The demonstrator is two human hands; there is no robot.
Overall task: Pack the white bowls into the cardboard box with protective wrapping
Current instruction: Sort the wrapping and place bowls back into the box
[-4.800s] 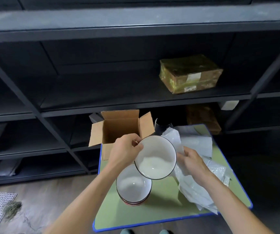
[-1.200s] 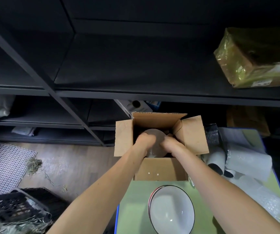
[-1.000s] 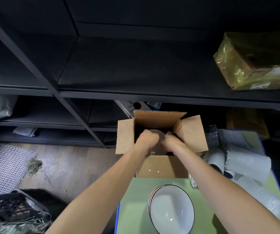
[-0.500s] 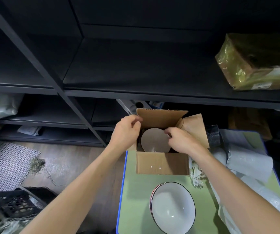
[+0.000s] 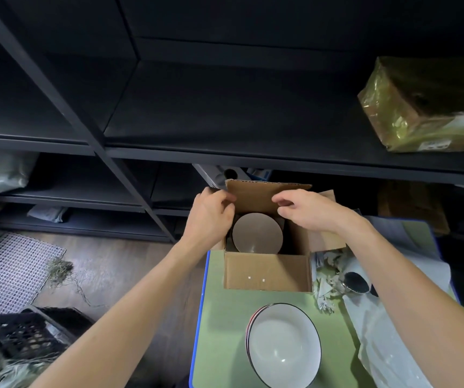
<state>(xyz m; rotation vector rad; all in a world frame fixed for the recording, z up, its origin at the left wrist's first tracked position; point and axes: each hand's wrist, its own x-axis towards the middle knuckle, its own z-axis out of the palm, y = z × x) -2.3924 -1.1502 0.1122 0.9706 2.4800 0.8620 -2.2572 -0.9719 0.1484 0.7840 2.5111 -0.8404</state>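
The open cardboard box (image 5: 267,271) stands at the far end of the green table (image 5: 219,331). One white bowl (image 5: 257,233) lies inside it, unwrapped. My left hand (image 5: 211,217) grips the box's left flap, fingers pinched at the back flap's corner. My right hand (image 5: 306,208) hovers over the right flap (image 5: 327,239), fingers loosely curled in front of the back flap, holding nothing. A stack of white bowls (image 5: 284,345) with dark rims sits near me on the table. Protective wrapping (image 5: 379,331) lies on the table's right side, partly under my right forearm.
Crumpled paper (image 5: 326,275) and a wrapping roll (image 5: 355,282) lie right of the box. Black shelving (image 5: 225,152) rises close behind it, holding a gold-wrapped parcel (image 5: 426,107). On the floor left are a black crate (image 5: 20,334) and a white mesh mat (image 5: 6,270).
Both hands set the bowl down inside the box and came up out of it. The left hand took the left flap; the right hand rose toward the back flap.
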